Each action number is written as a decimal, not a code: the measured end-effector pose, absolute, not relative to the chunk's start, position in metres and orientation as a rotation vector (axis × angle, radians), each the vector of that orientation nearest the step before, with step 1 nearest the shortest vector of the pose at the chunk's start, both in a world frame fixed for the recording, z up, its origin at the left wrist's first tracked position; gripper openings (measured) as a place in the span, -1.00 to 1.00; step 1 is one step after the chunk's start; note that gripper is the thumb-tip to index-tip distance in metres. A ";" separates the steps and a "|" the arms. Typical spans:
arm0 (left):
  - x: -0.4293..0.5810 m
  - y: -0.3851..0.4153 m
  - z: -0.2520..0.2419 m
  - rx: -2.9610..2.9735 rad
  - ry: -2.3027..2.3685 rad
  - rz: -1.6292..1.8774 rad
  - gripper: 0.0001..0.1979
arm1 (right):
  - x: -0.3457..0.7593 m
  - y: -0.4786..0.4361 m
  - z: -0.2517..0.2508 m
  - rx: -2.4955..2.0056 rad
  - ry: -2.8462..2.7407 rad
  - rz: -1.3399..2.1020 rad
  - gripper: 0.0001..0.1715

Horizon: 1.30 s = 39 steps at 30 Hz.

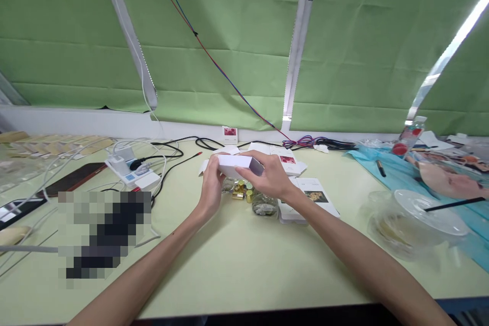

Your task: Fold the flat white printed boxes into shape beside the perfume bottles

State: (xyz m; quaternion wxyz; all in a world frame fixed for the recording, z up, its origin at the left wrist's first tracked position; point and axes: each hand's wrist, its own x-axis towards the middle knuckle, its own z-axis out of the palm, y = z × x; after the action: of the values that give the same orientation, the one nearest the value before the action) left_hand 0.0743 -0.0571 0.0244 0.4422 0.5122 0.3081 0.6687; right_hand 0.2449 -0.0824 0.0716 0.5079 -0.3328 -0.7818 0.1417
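Both my hands hold a small white carton box (237, 162) above the pale green table (237, 265). My left hand (211, 183) grips its left end with fingers curled round it. My right hand (267, 175) covers its right end, fingers wrapped over the top. Just below the box lie small gold caps (241, 190) and a clear glass bottle (264, 205). Flat white cartons with printed pictures (313, 197) lie under and beside my right wrist.
A white power strip with cables (132, 170) sits at the left, next to a dark phone (72, 177). A clear plastic lidded bowl with a black straw (416, 221) stands at the right on a blue sheet (385, 173). Green blinds hang behind.
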 end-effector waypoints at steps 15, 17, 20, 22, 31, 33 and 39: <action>0.076 -0.069 0.022 1.971 1.045 1.704 -0.72 | 0.307 -0.064 0.054 -0.960 -1.291 0.530 -0.49; 0.077 -0.070 0.021 2.185 1.050 1.699 -0.79 | 0.318 -0.060 0.050 -0.981 -1.172 0.510 -0.45; 0.079 -0.069 0.021 2.384 1.023 1.679 -0.86 | 0.334 -0.054 0.044 -1.005 -1.035 0.474 -0.42; 0.081 -0.069 0.022 2.436 1.004 1.662 -0.88 | 0.342 -0.049 0.040 -1.032 -1.001 0.439 -0.41; 0.094 -0.081 0.035 2.491 0.986 1.512 -0.89 | 0.356 -0.038 0.023 -1.223 -1.007 0.197 -0.37; 0.098 -0.086 0.036 2.477 0.996 1.465 -0.88 | 0.354 -0.039 0.022 -1.241 -1.035 0.151 -0.39; 0.111 -0.093 0.033 2.618 0.950 1.287 -0.90 | 0.347 -0.044 0.023 -1.252 -1.129 0.052 -0.46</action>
State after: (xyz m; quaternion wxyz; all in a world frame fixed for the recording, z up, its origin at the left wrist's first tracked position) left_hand 0.1108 -0.0926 0.0329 0.0370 0.8528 0.3093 0.4192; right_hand 0.3472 -0.0444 0.0233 0.6650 -0.5544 -0.4998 0.0229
